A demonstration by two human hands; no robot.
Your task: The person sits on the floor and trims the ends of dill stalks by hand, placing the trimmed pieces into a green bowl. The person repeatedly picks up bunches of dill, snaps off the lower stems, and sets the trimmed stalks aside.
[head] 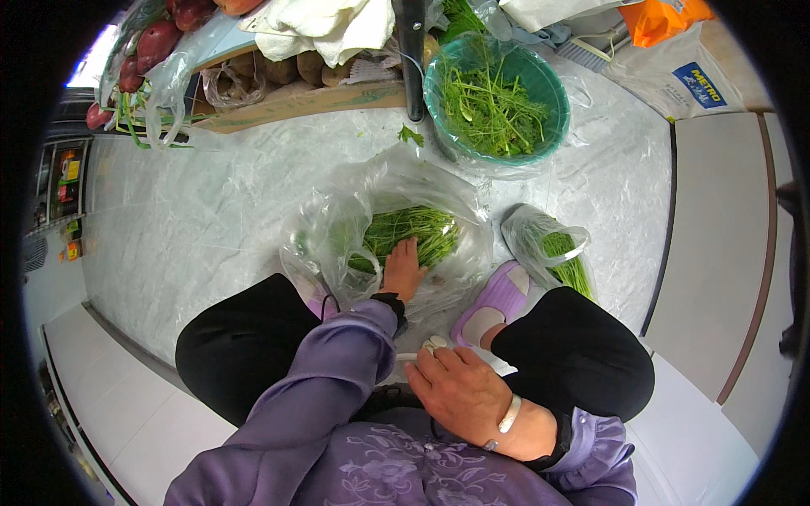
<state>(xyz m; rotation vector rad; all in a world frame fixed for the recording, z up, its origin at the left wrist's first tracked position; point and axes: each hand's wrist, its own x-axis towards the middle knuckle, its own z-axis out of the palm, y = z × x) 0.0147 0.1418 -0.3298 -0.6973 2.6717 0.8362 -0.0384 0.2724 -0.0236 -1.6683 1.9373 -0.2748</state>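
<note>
My left hand (402, 272) reaches into a clear plastic bag (443, 190) on the floor between my feet. Its fingers are stretched out on a heap of thin green herb stems (417, 231). My right hand (465, 389), with a silver bangle, is bent over my lap, its fingertips beside a small pale object (435, 343); the fingers' undersides are hidden. A smaller clear bag (528, 231) of green stems (569, 269) lies by my right shoe. Ahead on the right, a green bin (558, 142) lined with plastic holds loose feathery greens (493, 111).
A cardboard box (310, 104) of brown tubers stands ahead beside a black post (412, 63). Red onions (158, 44) lie at upper left. A white bag (671, 76) is at upper right, near a grey cabinet (715, 221). A leaf scrap (411, 135) lies on the floor.
</note>
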